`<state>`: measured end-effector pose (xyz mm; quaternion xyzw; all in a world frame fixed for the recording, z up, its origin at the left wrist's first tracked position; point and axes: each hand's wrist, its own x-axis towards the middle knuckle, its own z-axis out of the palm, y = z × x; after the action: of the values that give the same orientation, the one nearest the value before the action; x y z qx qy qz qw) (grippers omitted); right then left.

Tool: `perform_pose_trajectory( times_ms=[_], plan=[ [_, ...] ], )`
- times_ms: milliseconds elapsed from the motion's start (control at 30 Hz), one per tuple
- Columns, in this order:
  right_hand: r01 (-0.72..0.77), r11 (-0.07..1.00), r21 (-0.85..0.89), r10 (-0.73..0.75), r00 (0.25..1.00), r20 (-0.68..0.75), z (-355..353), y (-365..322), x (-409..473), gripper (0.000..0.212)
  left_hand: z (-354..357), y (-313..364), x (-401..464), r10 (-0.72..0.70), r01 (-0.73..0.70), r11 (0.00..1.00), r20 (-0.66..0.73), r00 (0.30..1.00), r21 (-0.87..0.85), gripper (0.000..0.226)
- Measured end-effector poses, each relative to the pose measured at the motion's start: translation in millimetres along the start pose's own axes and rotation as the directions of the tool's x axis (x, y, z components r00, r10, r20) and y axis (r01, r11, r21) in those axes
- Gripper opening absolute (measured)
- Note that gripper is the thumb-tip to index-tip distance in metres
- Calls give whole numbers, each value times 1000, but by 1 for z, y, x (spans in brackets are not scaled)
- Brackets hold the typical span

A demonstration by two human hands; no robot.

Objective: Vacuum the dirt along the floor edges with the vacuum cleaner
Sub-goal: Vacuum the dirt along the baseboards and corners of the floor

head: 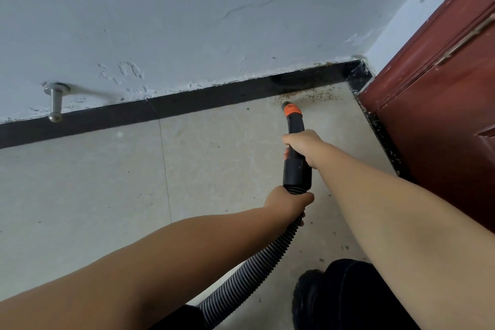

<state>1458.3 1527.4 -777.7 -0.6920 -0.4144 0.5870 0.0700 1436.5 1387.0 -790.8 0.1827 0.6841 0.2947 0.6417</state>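
A black vacuum wand (pixel 296 131) with an orange collar points at the corner of the room. Its grey tip (pixel 286 103) sits just short of a patch of brown dirt (pixel 308 95) along the black skirting board (pixel 187 104). My right hand (pixel 304 146) grips the wand's black handle from above. My left hand (pixel 288 203) grips the ribbed grey hose (pixel 249 278) right where it joins the wand. The hose runs down to the bottom of the view.
A dark red door (pixel 442 115) stands at the right, with dirt specks along its black threshold (pixel 385 142). A metal door stopper (pixel 55 104) juts from the white wall at the left. My black shoe (pixel 308 300) is on the beige floor tiles (pixel 93 195).
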Motion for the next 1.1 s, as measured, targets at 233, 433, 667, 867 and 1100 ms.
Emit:
perform_pose_trajectory(
  times_ms=[233,433,667,867,1100],
  plan=[
    [30,1000,-3,-30,999,13,18,-12,7,20,-17,3,6,29,-30,999,-45,999,-21,14],
    [-11,990,141,16,999,-33,3,-20,19,13,-23,22,23,39,-39,998,-5,999,57,17],
    [-45,969,244,68,994,-83,-38,-29,42,11,-6,46,52,91,-99,981,53,994,165,17],
    [-66,947,314,100,991,-92,-53,-38,54,7,-5,65,69,135,-150,951,72,988,269,22],
    [-35,972,232,56,995,-85,-30,-30,47,6,-15,45,59,90,-103,973,74,993,204,19]
  ],
)
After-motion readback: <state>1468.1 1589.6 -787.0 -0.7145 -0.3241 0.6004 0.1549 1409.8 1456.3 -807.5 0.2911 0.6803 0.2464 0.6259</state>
